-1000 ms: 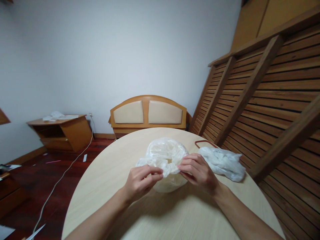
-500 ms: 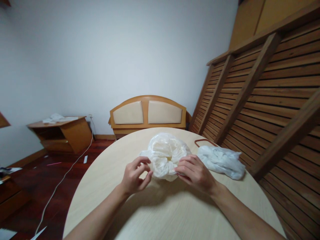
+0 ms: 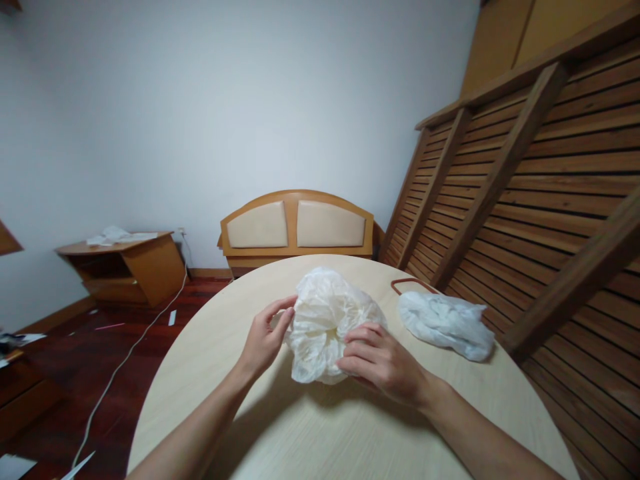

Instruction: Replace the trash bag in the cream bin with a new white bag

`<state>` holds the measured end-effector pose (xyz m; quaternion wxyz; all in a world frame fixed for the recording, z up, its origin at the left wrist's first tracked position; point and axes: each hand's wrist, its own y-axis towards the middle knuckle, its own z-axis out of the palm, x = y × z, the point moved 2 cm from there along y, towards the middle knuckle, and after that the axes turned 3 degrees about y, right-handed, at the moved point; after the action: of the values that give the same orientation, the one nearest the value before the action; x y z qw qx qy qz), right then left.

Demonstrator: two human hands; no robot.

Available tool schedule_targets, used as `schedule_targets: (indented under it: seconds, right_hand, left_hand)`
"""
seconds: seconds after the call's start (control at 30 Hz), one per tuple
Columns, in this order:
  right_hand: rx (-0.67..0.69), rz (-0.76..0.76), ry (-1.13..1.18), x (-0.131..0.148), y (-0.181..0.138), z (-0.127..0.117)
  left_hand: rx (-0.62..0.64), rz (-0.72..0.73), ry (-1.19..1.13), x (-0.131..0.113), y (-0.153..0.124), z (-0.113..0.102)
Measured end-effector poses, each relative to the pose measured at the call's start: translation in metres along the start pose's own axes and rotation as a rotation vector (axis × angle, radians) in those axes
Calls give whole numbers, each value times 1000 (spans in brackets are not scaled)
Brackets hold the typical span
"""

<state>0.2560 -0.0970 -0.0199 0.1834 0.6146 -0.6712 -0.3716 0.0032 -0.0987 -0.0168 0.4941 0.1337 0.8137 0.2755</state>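
Observation:
A crumpled white plastic bag (image 3: 323,320) with a gathered, puckered middle is between my hands over the round table (image 3: 210,360). At its left edge, my left hand (image 3: 267,333) is closed, thumb and fingers pinching the thin plastic. My right hand (image 3: 377,357) grips the bag's lower right side with curled fingers; the fingertips press into the folds, and the thumb is mostly hidden. What, if anything, is inside the bag cannot be made out.
To the right on the table lies a second pale plastic bag (image 3: 447,323), with a reddish-brown handle-like loop (image 3: 410,283) behind it. A slatted wooden frame (image 3: 525,220) leans close along the right. Beyond the table stands a padded headboard (image 3: 300,223); a low cabinet (image 3: 123,267) is at the left.
The bag has tilted and spread a little toward me. My left hand has closed on its left edge and moved up slightly; my right hand has shifted slightly down and left.

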Motion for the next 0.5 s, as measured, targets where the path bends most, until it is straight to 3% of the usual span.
schedule_targets:
  seconds: [0.37, 0.5]
  right_hand:
    - [66, 53, 5, -7, -7, 1]
    - [56, 67, -3, -7, -8, 0]
  left_hand:
    - [-59, 36, 49, -6, 1, 2]
    - [-144, 38, 106, -5, 2, -2]
